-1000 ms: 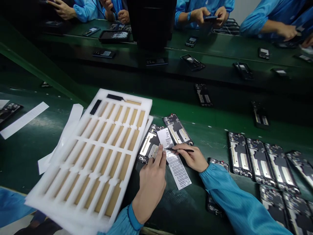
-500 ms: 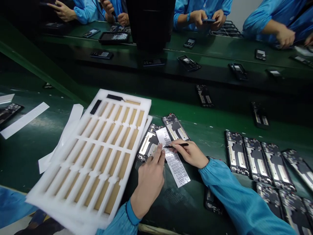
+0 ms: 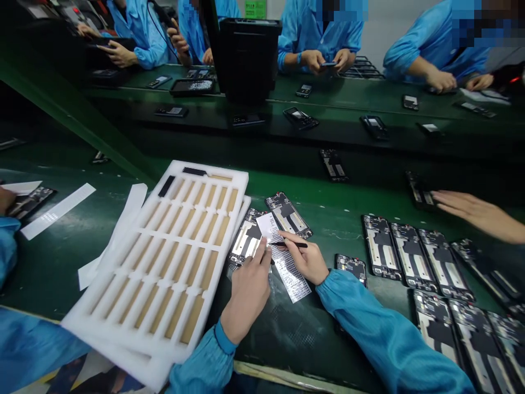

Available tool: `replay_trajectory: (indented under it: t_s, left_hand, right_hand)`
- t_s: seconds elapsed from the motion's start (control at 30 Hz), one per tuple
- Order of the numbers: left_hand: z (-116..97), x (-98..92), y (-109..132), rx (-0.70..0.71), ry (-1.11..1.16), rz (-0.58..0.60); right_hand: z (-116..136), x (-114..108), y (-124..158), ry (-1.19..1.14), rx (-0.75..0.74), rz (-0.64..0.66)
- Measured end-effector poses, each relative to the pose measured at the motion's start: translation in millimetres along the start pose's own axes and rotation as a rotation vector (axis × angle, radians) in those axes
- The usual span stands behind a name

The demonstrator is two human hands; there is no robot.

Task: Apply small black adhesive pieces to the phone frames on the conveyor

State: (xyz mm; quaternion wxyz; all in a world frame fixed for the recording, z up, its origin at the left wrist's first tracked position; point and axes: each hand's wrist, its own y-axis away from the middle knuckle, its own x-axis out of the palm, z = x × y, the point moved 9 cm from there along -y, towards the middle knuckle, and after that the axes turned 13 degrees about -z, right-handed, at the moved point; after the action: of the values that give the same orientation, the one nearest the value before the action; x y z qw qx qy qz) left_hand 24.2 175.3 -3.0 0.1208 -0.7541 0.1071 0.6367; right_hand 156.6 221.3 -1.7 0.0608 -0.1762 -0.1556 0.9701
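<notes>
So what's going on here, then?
At a green assembly bench, a person's right hand holds black tweezers over a white perforated sheet, while the left hand rests its fingertips at the sheet, above a phone mid-frame. A white foam tray lies beside them, more frames stand in rows, and a co-worker's hand reaches in.

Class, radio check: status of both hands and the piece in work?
Right grip holding slim black tweezers at white dotted label sheet. Left grip fingertips on that sheet, over black phone frame. White foam tray alongside, not blocking.
</notes>
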Motion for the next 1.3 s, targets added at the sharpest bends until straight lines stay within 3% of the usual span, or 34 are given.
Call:
replay_trajectory:
  t_s: [0.07,0.13,0.3,0.4,0.5,0.63,0.77,1.1,1.2,1.3]
  left_hand:
    - [1,-0.2,0,-0.022,0.039,-0.007]
    - [3,-2.7,0,-0.054,0.114,-0.029]
    - [11,-13.4,12,-0.223,0.542,-0.144]
    - [-7,-2.5,21,-0.257,0.771,0.02]
    - [-39,5.2,26,-0.204,0.823,0.208]
    - [-78,6.7,29,-0.037,0.741,0.275]
    - [-102,7.3,34,0.113,0.783,0.231]
    - [-122,13.9,45,0.256,0.785,0.167]
    - [-133,11.6,49,0.404,0.645,0.083]
    - [-151,9.8,56,0.587,0.496,-0.013]
  right_hand:
    - [2,-10,1,-0.018,0.012,-0.035]
    - [-2,-38,7,-0.038,0.054,-0.108]
    - [-44,-158,55,0.005,0.292,-0.49]
    - [-57,-191,83,0.142,0.31,-0.558]
    - [-63,-186,90,0.138,0.348,-0.531]
    - [-60,-171,84,0.088,0.358,-0.477]
    - [-57,-171,82,0.087,0.335,-0.483]
    - [-51,-167,82,0.186,0.221,-0.471]
    - [-36,-167,84,0.232,0.153,-0.468]
    - [-7,-189,100,0.296,0.086,-0.578]
